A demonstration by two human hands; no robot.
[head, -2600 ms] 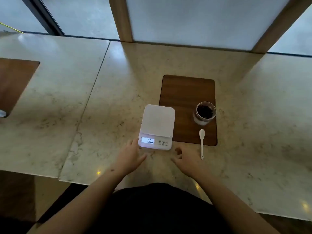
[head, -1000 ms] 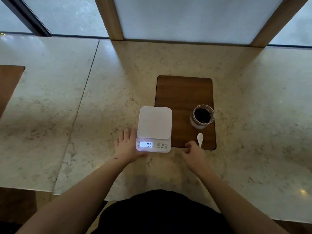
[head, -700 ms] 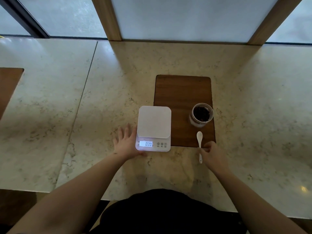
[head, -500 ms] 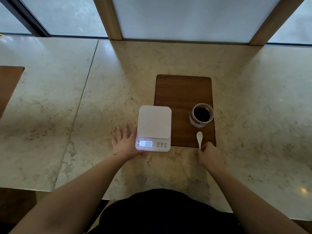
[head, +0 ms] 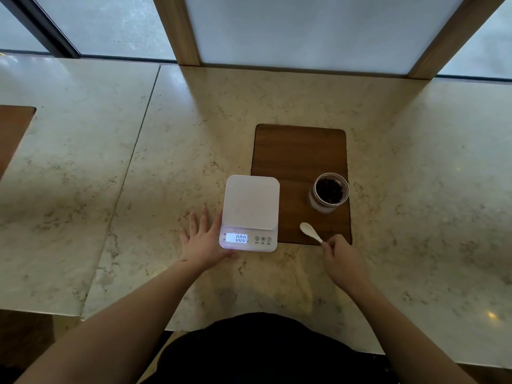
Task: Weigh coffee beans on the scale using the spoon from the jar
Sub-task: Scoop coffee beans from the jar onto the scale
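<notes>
A white digital scale [head: 250,209] sits on the marble counter, its lit display reading 0.00 and its platform bare. My left hand [head: 203,239] lies flat with fingers spread against the scale's left side, thumb at its front corner. An open glass jar [head: 329,193] holding dark coffee beans stands on the wooden mat [head: 299,153]. My right hand [head: 342,261] pinches the handle end of a small white spoon [head: 309,230], whose bowl points up and left over the mat's near edge.
The marble counter [head: 166,151] stretches wide on both sides, with a seam on the left. Another wooden mat [head: 13,128] shows at the far left edge. Wooden window posts [head: 180,29] rise behind the counter. My dark clothing fills the bottom.
My right hand moved from the scale's front to the spoon and took hold of its handle, turning the bowl to the left. The scale reading settled at 0.00. My left hand stayed by the scale.
</notes>
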